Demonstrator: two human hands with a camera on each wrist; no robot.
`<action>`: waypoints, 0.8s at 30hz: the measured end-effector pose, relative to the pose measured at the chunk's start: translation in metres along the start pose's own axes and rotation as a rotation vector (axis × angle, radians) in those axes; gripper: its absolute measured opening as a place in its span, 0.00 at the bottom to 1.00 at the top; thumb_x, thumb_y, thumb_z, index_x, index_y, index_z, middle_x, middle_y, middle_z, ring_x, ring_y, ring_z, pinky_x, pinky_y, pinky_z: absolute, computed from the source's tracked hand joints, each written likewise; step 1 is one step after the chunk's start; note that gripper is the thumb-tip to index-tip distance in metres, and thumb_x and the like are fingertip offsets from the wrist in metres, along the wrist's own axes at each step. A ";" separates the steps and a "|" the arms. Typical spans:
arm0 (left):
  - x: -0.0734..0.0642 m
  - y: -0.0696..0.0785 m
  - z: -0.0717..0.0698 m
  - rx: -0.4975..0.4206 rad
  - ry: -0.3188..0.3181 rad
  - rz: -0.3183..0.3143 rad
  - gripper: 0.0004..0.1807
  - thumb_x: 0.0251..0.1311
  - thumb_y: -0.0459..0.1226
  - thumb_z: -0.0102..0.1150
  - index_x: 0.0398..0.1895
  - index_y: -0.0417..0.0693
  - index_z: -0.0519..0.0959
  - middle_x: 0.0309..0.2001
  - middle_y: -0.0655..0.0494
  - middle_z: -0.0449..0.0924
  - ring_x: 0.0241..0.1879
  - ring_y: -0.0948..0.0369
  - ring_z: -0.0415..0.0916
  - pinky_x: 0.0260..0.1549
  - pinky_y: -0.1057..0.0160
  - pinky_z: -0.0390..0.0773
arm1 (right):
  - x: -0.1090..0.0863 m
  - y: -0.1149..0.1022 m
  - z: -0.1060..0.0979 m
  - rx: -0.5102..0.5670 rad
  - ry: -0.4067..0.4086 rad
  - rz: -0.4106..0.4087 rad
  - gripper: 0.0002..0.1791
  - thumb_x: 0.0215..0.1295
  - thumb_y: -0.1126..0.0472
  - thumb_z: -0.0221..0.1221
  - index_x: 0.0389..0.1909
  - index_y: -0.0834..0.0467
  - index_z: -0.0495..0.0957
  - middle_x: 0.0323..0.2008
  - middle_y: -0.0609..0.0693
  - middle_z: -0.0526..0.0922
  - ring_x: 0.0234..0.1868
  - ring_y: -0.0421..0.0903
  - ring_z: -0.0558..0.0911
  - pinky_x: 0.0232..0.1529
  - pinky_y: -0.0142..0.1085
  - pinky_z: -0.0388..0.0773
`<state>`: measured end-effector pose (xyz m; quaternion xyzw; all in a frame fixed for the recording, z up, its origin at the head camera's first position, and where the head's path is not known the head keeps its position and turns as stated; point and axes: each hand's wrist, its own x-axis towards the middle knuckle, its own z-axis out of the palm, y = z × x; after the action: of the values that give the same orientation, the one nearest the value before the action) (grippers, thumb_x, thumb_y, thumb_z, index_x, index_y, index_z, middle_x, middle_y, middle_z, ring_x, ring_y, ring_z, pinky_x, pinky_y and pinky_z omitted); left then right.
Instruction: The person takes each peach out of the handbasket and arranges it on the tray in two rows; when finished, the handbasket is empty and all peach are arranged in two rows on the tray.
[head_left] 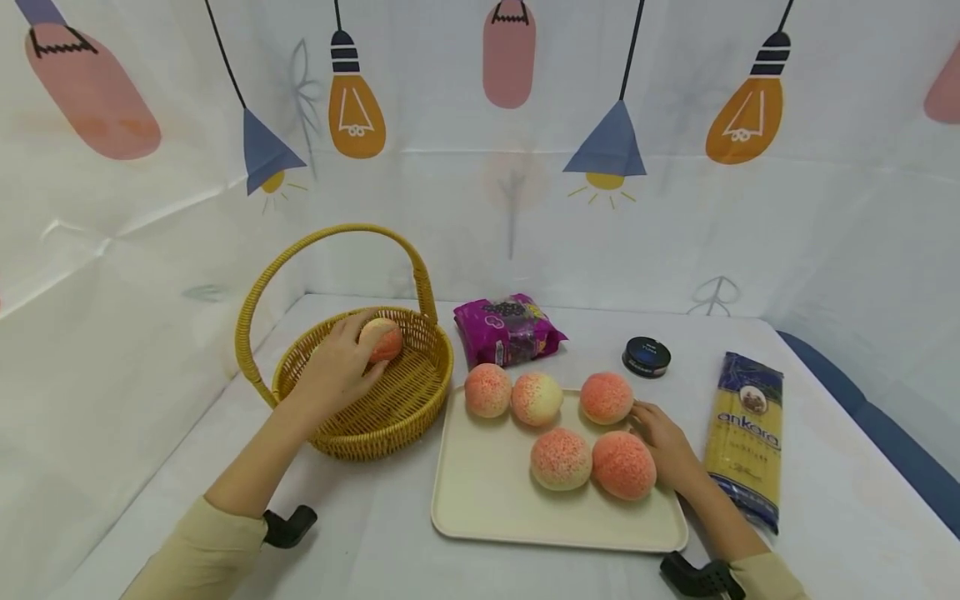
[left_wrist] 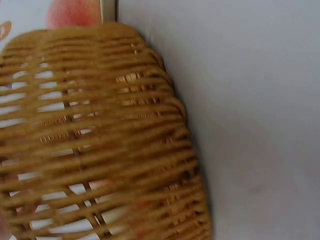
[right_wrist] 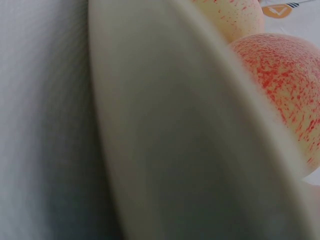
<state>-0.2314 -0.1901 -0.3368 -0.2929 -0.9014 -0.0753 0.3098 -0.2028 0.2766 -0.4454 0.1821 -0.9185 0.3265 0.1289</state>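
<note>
Inside the wicker basket [head_left: 375, 443] on the left, my left hand [head_left: 333, 367] holds a peach [head_left: 386, 342], its fingers over the top and the thumb at the near side. Several more red and cream peaches sit on the cream tray [head_left: 487, 508]. My right hand [head_left: 667, 446] reaches over the tray's right edge, fingertips right at the upper right peach [head_left: 606, 398]. Just left of that hand is the lower right peach [head_left: 624, 465], which hides part of it. Basket weave [left_wrist: 100, 130] fills much of the left wrist view, hiding the left hand's grip.
Behind the tray lies a purple snack packet [head_left: 506, 329]. A round dark tin [head_left: 647, 357] stands to its right. Beside my right forearm is an Ankara pasta packet [head_left: 746, 437]. The basket's tall handle [head_left: 345, 230] arches above its bowl. Printed cloth [head_left: 465, 192] hangs behind the table.
</note>
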 end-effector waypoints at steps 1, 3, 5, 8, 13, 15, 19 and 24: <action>-0.002 -0.004 -0.001 0.025 -0.009 -0.017 0.27 0.45 0.33 0.67 0.51 0.40 0.72 0.55 0.33 0.65 0.52 0.39 0.65 0.44 0.44 0.72 | 0.000 0.000 0.000 0.001 -0.004 0.001 0.20 0.59 0.72 0.51 0.53 0.72 0.69 0.54 0.68 0.68 0.56 0.66 0.67 0.55 0.59 0.60; -0.007 -0.010 -0.001 0.056 -0.034 -0.051 0.26 0.46 0.33 0.65 0.52 0.39 0.72 0.55 0.32 0.65 0.52 0.38 0.65 0.44 0.43 0.71 | 0.001 -0.001 -0.001 -0.001 -0.008 0.002 0.20 0.59 0.72 0.51 0.53 0.72 0.69 0.54 0.68 0.68 0.56 0.66 0.67 0.55 0.59 0.59; -0.010 -0.014 -0.002 0.072 -0.079 -0.082 0.25 0.47 0.33 0.64 0.52 0.39 0.72 0.55 0.32 0.64 0.52 0.37 0.64 0.46 0.43 0.70 | 0.001 -0.002 -0.001 -0.002 -0.011 0.005 0.20 0.59 0.72 0.50 0.53 0.72 0.69 0.54 0.68 0.68 0.56 0.67 0.66 0.55 0.59 0.59; -0.013 -0.017 -0.003 0.076 -0.166 -0.129 0.24 0.51 0.34 0.61 0.53 0.40 0.72 0.55 0.31 0.63 0.52 0.36 0.63 0.46 0.42 0.69 | 0.001 -0.002 -0.001 -0.008 -0.010 0.010 0.19 0.59 0.72 0.50 0.53 0.71 0.69 0.54 0.68 0.68 0.56 0.67 0.67 0.55 0.59 0.60; -0.015 -0.017 -0.002 0.088 -0.275 -0.207 0.23 0.54 0.36 0.59 0.54 0.42 0.70 0.57 0.31 0.61 0.53 0.34 0.62 0.42 0.40 0.70 | 0.000 -0.002 0.000 -0.009 -0.012 0.021 0.20 0.59 0.73 0.50 0.53 0.72 0.69 0.54 0.68 0.68 0.56 0.66 0.67 0.55 0.59 0.60; -0.016 -0.016 -0.001 0.091 -0.304 -0.241 0.23 0.55 0.37 0.58 0.55 0.42 0.70 0.58 0.31 0.60 0.54 0.34 0.61 0.40 0.40 0.71 | -0.001 -0.002 0.000 -0.010 -0.015 0.031 0.20 0.60 0.72 0.50 0.54 0.72 0.68 0.55 0.68 0.68 0.56 0.66 0.67 0.55 0.59 0.60; -0.019 -0.016 0.003 0.111 -0.346 -0.285 0.25 0.54 0.38 0.60 0.56 0.43 0.69 0.59 0.33 0.60 0.54 0.34 0.60 0.36 0.39 0.72 | -0.001 -0.004 -0.001 -0.002 -0.019 0.049 0.19 0.61 0.71 0.50 0.55 0.71 0.68 0.55 0.67 0.68 0.57 0.66 0.66 0.55 0.59 0.60; -0.025 -0.016 0.010 0.131 -0.356 -0.312 0.24 0.54 0.39 0.60 0.55 0.46 0.72 0.59 0.37 0.63 0.53 0.35 0.62 0.35 0.37 0.71 | -0.002 -0.005 0.000 0.006 -0.009 0.044 0.19 0.61 0.71 0.50 0.55 0.70 0.69 0.56 0.66 0.68 0.57 0.65 0.66 0.56 0.59 0.59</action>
<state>-0.2303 -0.2119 -0.3592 -0.1382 -0.9790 -0.0110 0.1493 -0.1992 0.2736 -0.4434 0.1637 -0.9220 0.3309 0.1168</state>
